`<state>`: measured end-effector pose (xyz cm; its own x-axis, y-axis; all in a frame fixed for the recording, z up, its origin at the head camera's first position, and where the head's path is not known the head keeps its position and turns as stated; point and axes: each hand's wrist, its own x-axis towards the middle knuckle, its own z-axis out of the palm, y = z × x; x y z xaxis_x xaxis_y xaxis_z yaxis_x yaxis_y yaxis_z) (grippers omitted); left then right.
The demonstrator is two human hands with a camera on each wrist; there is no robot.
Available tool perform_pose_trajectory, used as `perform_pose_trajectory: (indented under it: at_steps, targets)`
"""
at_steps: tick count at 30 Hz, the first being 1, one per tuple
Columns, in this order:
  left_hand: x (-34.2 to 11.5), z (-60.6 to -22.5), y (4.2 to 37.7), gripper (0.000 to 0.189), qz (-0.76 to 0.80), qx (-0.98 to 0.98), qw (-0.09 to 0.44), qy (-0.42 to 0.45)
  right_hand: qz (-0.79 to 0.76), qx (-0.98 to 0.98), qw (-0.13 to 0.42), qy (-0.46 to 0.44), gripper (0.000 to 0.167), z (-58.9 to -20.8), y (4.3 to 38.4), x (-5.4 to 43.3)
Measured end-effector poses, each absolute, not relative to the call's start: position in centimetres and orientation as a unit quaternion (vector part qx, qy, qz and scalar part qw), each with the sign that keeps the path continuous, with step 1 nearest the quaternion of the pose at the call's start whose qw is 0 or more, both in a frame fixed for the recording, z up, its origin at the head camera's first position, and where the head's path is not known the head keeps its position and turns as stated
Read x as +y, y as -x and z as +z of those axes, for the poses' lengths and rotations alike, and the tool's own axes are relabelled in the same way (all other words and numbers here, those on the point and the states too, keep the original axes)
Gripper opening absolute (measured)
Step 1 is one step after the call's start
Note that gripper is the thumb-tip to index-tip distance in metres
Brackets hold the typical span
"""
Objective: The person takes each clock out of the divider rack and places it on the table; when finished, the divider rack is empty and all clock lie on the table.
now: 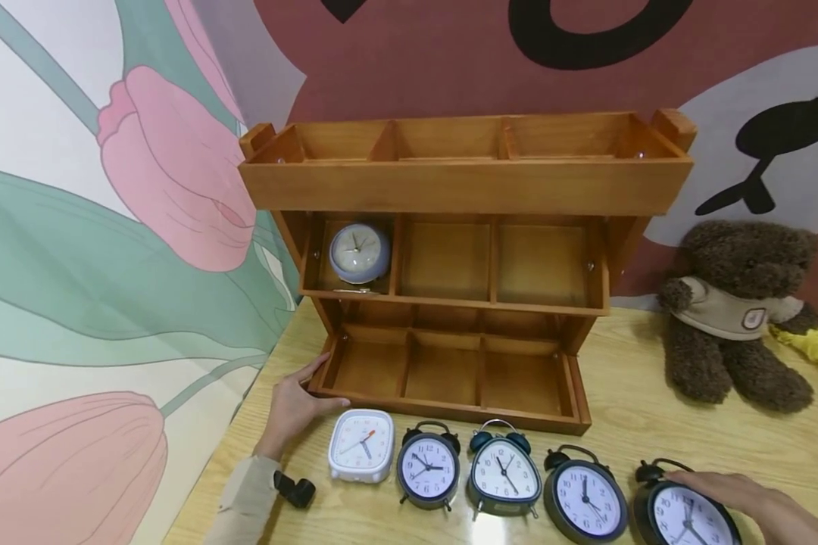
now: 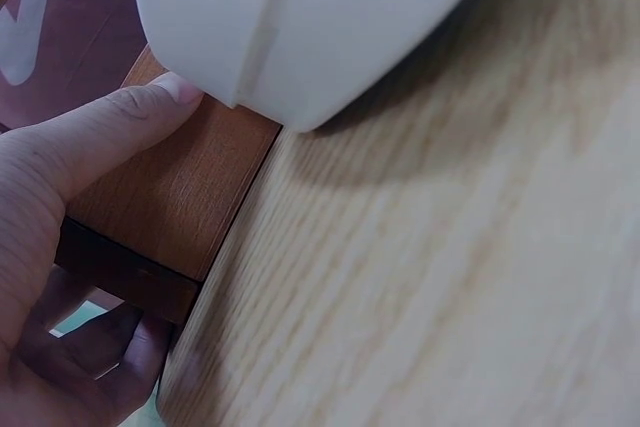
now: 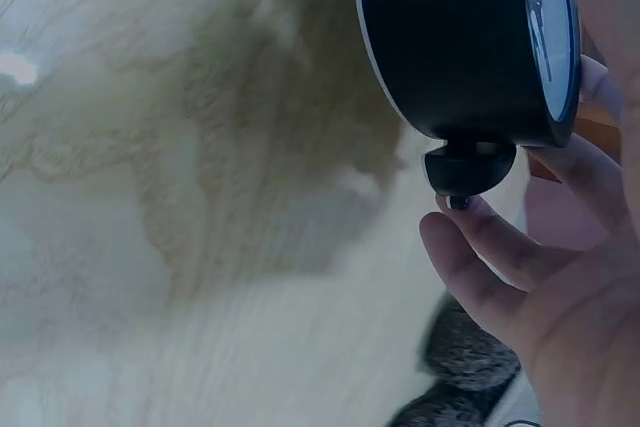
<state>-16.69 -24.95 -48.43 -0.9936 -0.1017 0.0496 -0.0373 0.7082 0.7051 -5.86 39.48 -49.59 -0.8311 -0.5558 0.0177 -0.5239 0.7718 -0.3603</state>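
Observation:
My left hand (image 1: pixel 295 412) grips the lower left corner of a tiered wooden shelf (image 1: pixel 463 188). In the left wrist view its thumb lies on the front board and its other fingers curl at the side. A white square clock (image 1: pixel 363 443) stands close beside it. At the lower right, my right hand (image 1: pixel 746 496) holds a black twin-bell alarm clock (image 1: pixel 668 515). The right wrist view shows fingers about this clock's dark casing (image 3: pixel 450 47), near a bell (image 3: pixel 470 169). Left of it stand a round black clock (image 1: pixel 585 499), a dark triangular clock (image 1: pixel 504 475) and another round black clock (image 1: pixel 428 468).
A round blue clock (image 1: pixel 359 253) sits in the shelf's middle tier, left compartment. On the right, a brown teddy bear (image 1: pixel 736 318) leans at the wall next to something yellow (image 1: pixel 814 347). A patterned wall (image 1: pixel 109 303) borders the wooden table (image 1: pixel 627 393) on the left.

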Motion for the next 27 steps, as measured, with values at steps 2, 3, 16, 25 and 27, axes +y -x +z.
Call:
perform_pose_trajectory:
  at_steps: [2,3,16,25,27]
  targets:
    - [-24.9,-48.4,16.7,0.091,-0.380,-0.923,0.041,-0.038,-0.179,0.937,0.054,0.294,0.073,-49.8,6.0,39.4]
    - [-24.9,-48.4,16.7,0.091,-0.379,-0.924,0.041,-0.038,-0.177,0.936,0.053,0.300,0.074,-49.9,6.1,39.4]
    - [-24.9,-48.3,16.6,0.092,-0.379,-0.923,0.036,-0.044,-0.273,0.873,0.048,0.400,0.074,-51.1,7.2,39.1]
    - [-25.1,-48.5,16.6,0.092,-0.380,-0.923,0.037,-0.044,-0.210,0.921,0.064,0.323,0.083,-50.9,6.5,39.0]
    - [-25.0,-48.5,16.6,0.092,-0.380,-0.923,0.037,-0.044,-0.212,0.921,0.066,0.320,0.083,-50.8,6.5,38.9]
